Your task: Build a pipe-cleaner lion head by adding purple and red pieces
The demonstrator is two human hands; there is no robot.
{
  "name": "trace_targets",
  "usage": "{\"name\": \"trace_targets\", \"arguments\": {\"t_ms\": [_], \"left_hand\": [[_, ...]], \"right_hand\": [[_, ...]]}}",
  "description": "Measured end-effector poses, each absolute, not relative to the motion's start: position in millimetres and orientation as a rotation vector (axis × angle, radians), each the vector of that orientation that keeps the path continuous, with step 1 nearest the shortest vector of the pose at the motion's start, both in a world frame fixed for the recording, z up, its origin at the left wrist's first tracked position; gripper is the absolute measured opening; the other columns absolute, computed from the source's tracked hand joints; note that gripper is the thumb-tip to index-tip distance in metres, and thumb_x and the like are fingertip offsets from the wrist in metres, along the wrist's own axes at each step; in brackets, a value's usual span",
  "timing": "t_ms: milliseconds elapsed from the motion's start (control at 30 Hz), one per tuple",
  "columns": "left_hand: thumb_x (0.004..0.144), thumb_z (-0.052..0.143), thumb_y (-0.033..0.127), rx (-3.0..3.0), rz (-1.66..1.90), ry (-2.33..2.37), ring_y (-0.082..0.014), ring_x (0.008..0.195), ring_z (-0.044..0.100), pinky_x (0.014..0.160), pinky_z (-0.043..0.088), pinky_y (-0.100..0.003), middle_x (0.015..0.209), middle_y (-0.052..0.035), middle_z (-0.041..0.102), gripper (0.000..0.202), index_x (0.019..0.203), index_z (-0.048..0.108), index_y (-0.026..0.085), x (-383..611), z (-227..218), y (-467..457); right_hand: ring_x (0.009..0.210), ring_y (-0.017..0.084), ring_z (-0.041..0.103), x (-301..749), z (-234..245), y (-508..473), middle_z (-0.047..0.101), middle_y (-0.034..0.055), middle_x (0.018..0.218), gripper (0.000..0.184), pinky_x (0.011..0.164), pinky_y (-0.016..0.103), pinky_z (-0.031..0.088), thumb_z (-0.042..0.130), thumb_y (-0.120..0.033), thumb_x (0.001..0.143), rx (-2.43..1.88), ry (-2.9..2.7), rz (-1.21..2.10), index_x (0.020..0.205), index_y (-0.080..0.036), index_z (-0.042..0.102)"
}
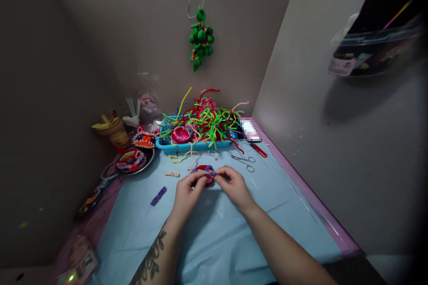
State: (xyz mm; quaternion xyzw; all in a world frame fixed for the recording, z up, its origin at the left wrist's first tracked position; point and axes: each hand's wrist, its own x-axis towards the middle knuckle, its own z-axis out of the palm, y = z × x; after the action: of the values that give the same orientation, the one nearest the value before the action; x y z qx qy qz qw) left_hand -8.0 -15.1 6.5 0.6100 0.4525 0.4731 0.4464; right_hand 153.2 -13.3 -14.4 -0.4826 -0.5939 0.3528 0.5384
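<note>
Between my two hands is a small round piece of red and purple pipe cleaner craft, held just above the light blue cloth. My left hand pinches it from the left and my right hand from the right, with fingertips close together near its top. The fingers hide part of it. To the left on the cloth lie a purple coiled strip and some short cream pieces. Small scissors rest beyond my right hand, blades pointing left.
A blue tray heaped with colourful pipe cleaners stands at the back. Left of it are a metal bowl of finished pieces and a brown pot. A red-handled tool lies at right. A green ornament hangs on the wall.
</note>
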Motion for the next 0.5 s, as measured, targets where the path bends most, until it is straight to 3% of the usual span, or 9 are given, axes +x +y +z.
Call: {"name": "trace_targets", "arguments": {"t_ms": [300, 500], "left_hand": [[0.08, 0.06, 0.032, 1.5, 1.147, 1.131, -0.0166, 0.074, 0.063, 0.068, 0.049, -0.025, 0.084, -0.0055, 0.071, 0.021, 0.088, 0.07, 0.015, -6.2, 8.0, -14.7], [0.078, 0.062, 0.032, 1.437, 1.142, 1.15, -0.0158, 0.068, 0.063, 0.063, 0.049, -0.024, 0.075, -0.0043, 0.071, 0.021, 0.087, 0.071, 0.015, -4.2, 7.0, -14.2]], "right_hand": [[0.072, 0.017, 0.055, 148.9, -9.8, -17.2, 0.058, 0.0033, 0.075, 0.008, 0.064, 0.027, 0.043, 0.058, -0.018, 0.078, -1.19, -1.431, 0.614, 0.075, -0.019, 0.066], [0.082, 0.018, 0.056, 144.6, -19.2, -16.6, 0.057, 0.0043, 0.085, 0.012, 0.071, 0.029, 0.046, 0.056, -0.011, 0.077, -1.153, -1.442, 0.46, 0.075, -0.021, 0.063]]}}
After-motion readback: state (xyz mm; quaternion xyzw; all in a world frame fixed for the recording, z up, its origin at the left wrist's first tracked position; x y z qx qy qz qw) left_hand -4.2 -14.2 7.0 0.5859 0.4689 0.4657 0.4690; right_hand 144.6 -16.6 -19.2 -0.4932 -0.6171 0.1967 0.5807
